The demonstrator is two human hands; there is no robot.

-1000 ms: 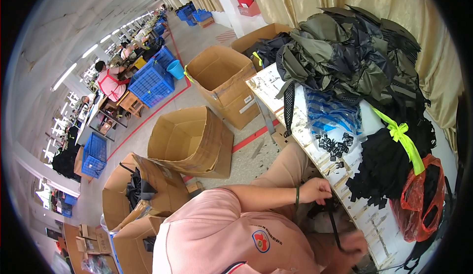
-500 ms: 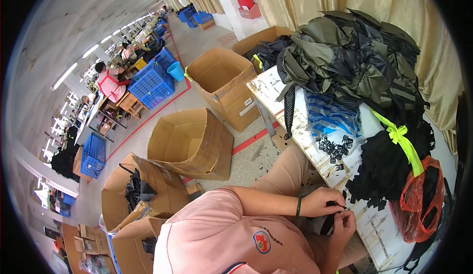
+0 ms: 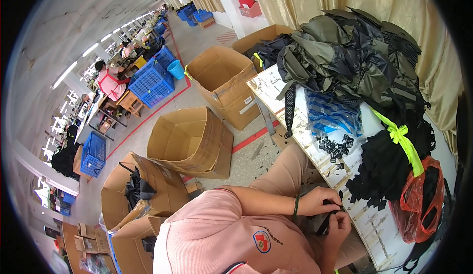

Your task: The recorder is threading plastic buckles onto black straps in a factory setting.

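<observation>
Both hands are pinched together at the near edge of the tabletop [image 3: 374,225]: the left hand [image 3: 320,201] has its fingers closed on the top end of a black strap [image 3: 325,221], and the right hand [image 3: 339,227] is closed around the same strap just below, so the strap is held between the two right in front of the chest. What looks like a small black buckle is being worked at the fingertips, though it's too tiny to be made out for sure. A green bangle [image 3: 295,206] is worn on the left wrist. Just past the hands, a scatter of loose black buckles [image 3: 336,146] is lying on the tabletop, with a clear-and-blue plastic bag [image 3: 331,114] next to them. A heap of black strap pieces [image 3: 389,168], tied with a neon yellow ribbon [image 3: 404,141], sits to the right, and a red plastic bag [image 3: 419,200] is near the far corner. Further back, a big pile of olive and black fabric pieces [image 3: 354,52] is stacked. Open cardboard boxes [image 3: 194,138] are spread on the floor to the left. Progress-wise, it'd be judged as somewhere mid-batch: one strap is in hand, while plenty of buckles and straps are left untouched; how many are already finished can't be told from here.
</observation>
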